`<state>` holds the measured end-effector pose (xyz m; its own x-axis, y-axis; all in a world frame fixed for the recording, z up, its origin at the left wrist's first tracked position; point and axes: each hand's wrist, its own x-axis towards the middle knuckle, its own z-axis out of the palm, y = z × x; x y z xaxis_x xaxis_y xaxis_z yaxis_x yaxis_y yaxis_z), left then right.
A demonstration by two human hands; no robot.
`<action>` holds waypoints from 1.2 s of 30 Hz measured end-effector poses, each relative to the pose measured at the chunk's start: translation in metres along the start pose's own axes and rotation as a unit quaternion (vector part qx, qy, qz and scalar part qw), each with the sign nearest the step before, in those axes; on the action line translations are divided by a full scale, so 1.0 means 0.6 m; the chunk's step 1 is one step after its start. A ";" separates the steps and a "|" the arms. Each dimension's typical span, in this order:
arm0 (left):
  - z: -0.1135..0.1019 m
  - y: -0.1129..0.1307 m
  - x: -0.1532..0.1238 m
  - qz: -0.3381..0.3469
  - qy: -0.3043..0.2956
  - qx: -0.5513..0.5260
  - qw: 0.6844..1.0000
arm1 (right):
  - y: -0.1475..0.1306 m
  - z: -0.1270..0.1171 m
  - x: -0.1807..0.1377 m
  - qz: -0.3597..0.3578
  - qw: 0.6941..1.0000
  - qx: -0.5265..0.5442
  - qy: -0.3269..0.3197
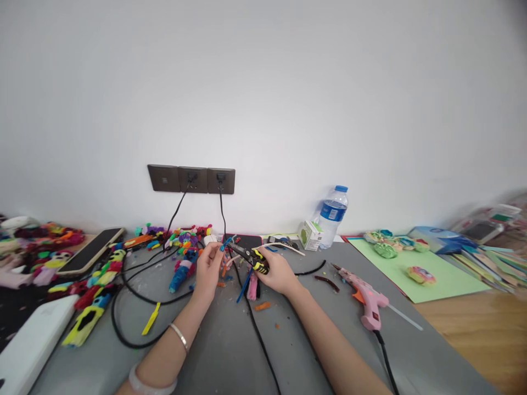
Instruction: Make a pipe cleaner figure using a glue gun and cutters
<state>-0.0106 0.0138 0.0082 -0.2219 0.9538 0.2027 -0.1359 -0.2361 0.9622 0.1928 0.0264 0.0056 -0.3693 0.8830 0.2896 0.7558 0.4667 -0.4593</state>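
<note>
Between the fingertips of my left hand (209,269) is a small blue pipe cleaner piece (225,244), held up over the middle of the table. My right hand (276,270) grips black-and-yellow pliers (260,262), their jaws reaching left to the blue piece. Whether the jaws are closed on it I cannot tell. Under the hands lie a pink fuzzy piece (253,286), a blue strip (244,288) and orange scraps (262,306). To the left of my left hand rests a blue and red pipe cleaner figure (183,269).
A pink glue gun (368,299) with its cord lies at right. Black cables (123,329) loop across the left side. A water bottle (332,216) and small box (310,235) stand by the wall. Several fuzzy figures (88,321), a phone (91,251) and green paper (395,269) lie around.
</note>
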 end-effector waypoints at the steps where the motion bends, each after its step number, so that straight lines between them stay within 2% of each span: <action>1: 0.001 0.001 0.000 0.001 0.001 -0.002 1.000 | 0.000 0.000 0.000 0.000 1.000 -0.002 -0.001; 25: -0.001 -0.007 0.003 0.012 -0.001 -0.008 1.000 | 0.004 0.000 0.002 -0.003 1.000 -0.017 -0.009; 36: 0.002 -0.005 0.002 -0.005 0.010 -0.006 1.000 | 0.002 -0.002 0.002 -0.011 1.000 -0.002 -0.003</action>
<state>-0.0093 0.0160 0.0060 -0.2394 0.9522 0.1897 -0.1493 -0.2291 0.9619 0.1938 0.0280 0.0065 -0.3888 0.8730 0.2944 0.7497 0.4855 -0.4498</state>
